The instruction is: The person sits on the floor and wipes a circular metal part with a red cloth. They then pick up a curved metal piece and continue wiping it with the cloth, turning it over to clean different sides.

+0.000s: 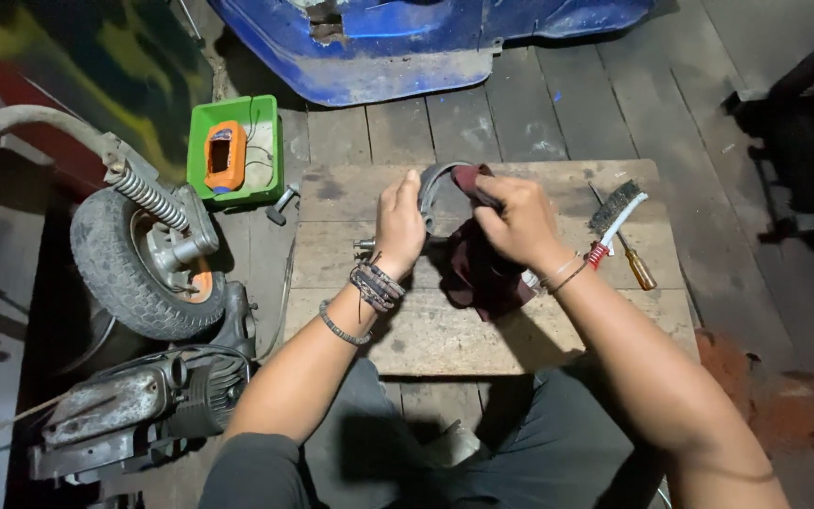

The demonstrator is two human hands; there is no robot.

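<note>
Right now my left hand (399, 226) grips the curved metal brake shoe (435, 184) above the wooden board (445, 335), its arc standing upright between both hands, while my right hand (518, 221) pinches a dark red rag (478, 269) against its upper end.

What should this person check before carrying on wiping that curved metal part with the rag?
1. Left hand grips the curved part: ok.
2. Right hand presses the dark red rag on the part: ok.
3. Part held above the wooden board, not near its edge: ok.
4. Wire brush and screwdriver lie close beside the right hand: ok.
5. Part's inner face clean: cannot tell, the rag covers it.
6. Light on the work: ok, though the surroundings are dark.
</note>
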